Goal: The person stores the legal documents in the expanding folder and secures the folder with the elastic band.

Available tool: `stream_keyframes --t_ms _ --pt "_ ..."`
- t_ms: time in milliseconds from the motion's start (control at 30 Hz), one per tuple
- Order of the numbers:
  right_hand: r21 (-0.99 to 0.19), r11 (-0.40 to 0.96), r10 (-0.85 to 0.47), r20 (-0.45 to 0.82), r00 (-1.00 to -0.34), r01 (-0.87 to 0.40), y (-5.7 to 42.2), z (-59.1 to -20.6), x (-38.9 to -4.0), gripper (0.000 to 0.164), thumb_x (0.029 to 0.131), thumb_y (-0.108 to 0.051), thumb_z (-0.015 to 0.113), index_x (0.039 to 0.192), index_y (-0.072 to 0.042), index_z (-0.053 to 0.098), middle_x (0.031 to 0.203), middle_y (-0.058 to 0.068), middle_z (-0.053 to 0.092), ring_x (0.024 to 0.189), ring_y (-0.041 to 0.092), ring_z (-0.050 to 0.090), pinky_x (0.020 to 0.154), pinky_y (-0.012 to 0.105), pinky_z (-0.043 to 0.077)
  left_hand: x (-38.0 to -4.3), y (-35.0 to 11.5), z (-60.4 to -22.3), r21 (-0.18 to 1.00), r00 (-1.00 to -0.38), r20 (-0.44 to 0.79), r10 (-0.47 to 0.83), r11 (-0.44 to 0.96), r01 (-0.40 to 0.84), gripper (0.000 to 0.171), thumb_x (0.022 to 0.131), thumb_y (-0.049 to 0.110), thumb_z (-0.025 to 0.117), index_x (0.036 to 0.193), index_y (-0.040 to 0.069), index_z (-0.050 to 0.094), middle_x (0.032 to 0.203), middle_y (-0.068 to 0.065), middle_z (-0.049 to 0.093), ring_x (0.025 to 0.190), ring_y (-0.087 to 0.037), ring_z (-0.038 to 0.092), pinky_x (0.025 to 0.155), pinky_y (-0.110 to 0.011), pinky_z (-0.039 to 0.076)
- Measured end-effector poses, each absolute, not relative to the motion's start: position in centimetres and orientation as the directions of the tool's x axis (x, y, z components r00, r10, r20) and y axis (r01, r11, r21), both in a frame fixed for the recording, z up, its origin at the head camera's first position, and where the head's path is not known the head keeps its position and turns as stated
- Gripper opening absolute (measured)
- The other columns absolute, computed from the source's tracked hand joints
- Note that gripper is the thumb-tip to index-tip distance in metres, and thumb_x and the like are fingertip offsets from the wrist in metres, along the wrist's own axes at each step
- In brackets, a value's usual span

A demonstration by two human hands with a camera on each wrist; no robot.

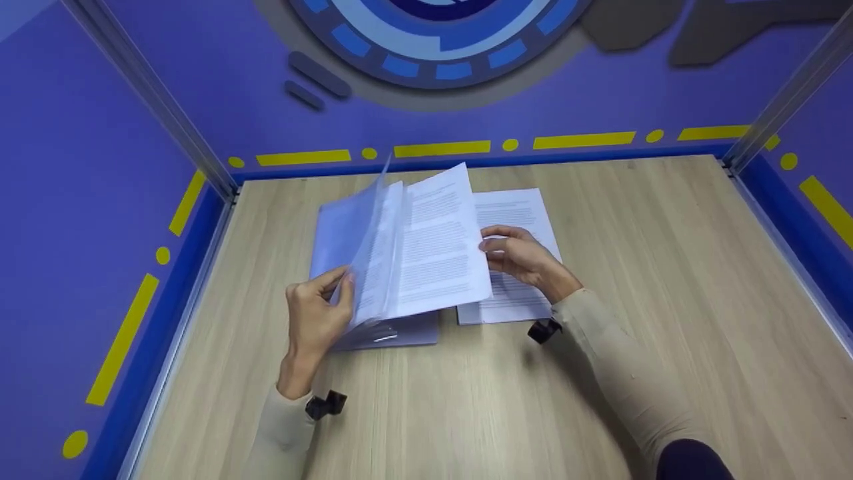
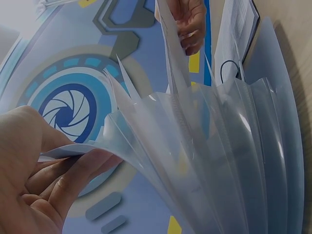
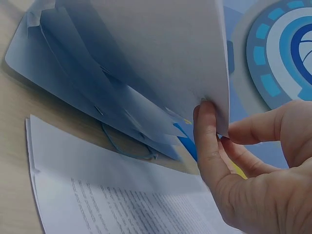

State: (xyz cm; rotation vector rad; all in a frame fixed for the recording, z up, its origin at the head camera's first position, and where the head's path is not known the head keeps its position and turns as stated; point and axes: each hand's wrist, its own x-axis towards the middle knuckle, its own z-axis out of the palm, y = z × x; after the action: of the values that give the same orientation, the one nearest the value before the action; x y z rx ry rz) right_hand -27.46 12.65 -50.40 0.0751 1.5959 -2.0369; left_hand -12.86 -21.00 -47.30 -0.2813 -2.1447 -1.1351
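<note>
A translucent expanding file folder stands partly fanned on the table, its pleated pockets spread in the left wrist view. My left hand pinches the edge of its cover between thumb and fingers. Printed sheets lean out of the folder to the right, their lower part inside a pocket. With thumb and fingertips, my right hand holds their right edge; the right wrist view shows the blank back of the paper. Under that hand lies a stack of printed paper.
The wooden table is bounded by blue printed panels at the back and sides. A thin elastic cord loops from the folder near the paper stack. Small black cameras sit on both wrists.
</note>
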Motion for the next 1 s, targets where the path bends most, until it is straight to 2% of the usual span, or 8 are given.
stream_keyframes --t_ms 200,433,633,1000 --pt "-0.890 -0.148 -0.392 -0.348 -0.852 0.432 11.6 -50.3 -27.2 0.025 0.099 0.007 0.061 0.123 0.002 0.060 0.110 0.015 0.069 0.089 0.020 0.074 0.077 0.031 0.063 -12.8 -21.0 -47.4 0.645 -0.741 0.661 -0.119 0.595 0.480 0.017 0.084 -0.012 0.077 0.100 -0.012 0.081 0.094 -0.023 0.080 0.087 -0.030 0.079 0.079 -0.006 0.052" --pt "-0.904 -0.128 -0.417 -0.324 -0.849 0.407 10.3 -50.2 -26.9 0.029 0.099 0.004 0.062 0.128 0.004 0.057 0.107 0.014 0.070 0.087 0.018 0.072 0.076 0.030 0.063 -12.8 -21.0 -47.3 0.639 -0.744 0.658 -0.115 0.608 0.471 0.016 0.085 -0.011 0.076 0.100 -0.012 0.080 0.094 -0.023 0.080 0.085 -0.027 0.078 0.076 -0.006 0.051" --pt "-0.910 -0.106 -0.422 -0.324 -0.847 0.401 9.2 -50.1 -26.7 0.028 0.101 0.003 0.063 0.129 0.005 0.058 0.104 0.013 0.071 0.087 0.018 0.072 0.078 0.031 0.063 -12.7 -20.9 -47.3 0.640 -0.745 0.656 -0.119 0.611 0.466 0.016 0.085 -0.010 0.076 0.101 -0.012 0.080 0.094 -0.023 0.079 0.087 -0.030 0.079 0.077 -0.005 0.051" --pt "-0.923 -0.061 -0.432 -0.319 -0.844 0.380 7.6 -50.2 -26.6 0.030 0.101 0.004 0.066 0.130 0.007 0.060 0.107 0.014 0.069 0.086 0.017 0.073 0.081 0.030 0.064 -12.8 -20.9 -47.3 0.642 -0.747 0.655 -0.115 0.607 0.469 0.017 0.085 -0.011 0.077 0.101 -0.012 0.080 0.095 -0.023 0.079 0.088 -0.028 0.078 0.077 -0.006 0.052"
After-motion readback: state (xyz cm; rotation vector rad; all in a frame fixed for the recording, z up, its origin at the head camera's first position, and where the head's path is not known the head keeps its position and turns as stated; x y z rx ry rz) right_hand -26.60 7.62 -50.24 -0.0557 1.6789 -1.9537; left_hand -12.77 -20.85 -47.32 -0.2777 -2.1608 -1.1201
